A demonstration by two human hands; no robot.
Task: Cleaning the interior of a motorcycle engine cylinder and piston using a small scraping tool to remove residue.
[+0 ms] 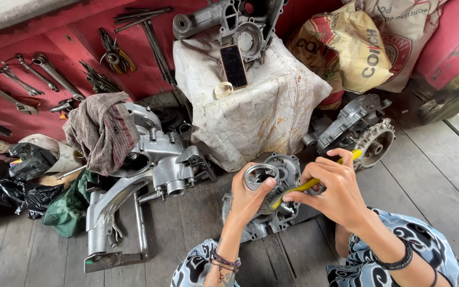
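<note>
Holding a round metal bearing ring (260,176) up in my left hand (248,199), I have my thumb hooked over its rim and my fingers closed around its outside, just below the centre of the frame. My right hand (331,194) grips a yellow-handled brush (314,183), fingers pinched tight along the handle, with the working end pointed at the ring's edge. I judge this to be the cleaning stage: the tip is at or very near the ring, though I cannot tell if it touches. The next stroke looks to call for a steady left grip and a small turn of the ring to bring a fresh part of the rim round. The ring is dull grey, hollow, with a bright inner wall. Under it, on the wooden floor (442,175), lies an open engine casing (282,165).
</note>
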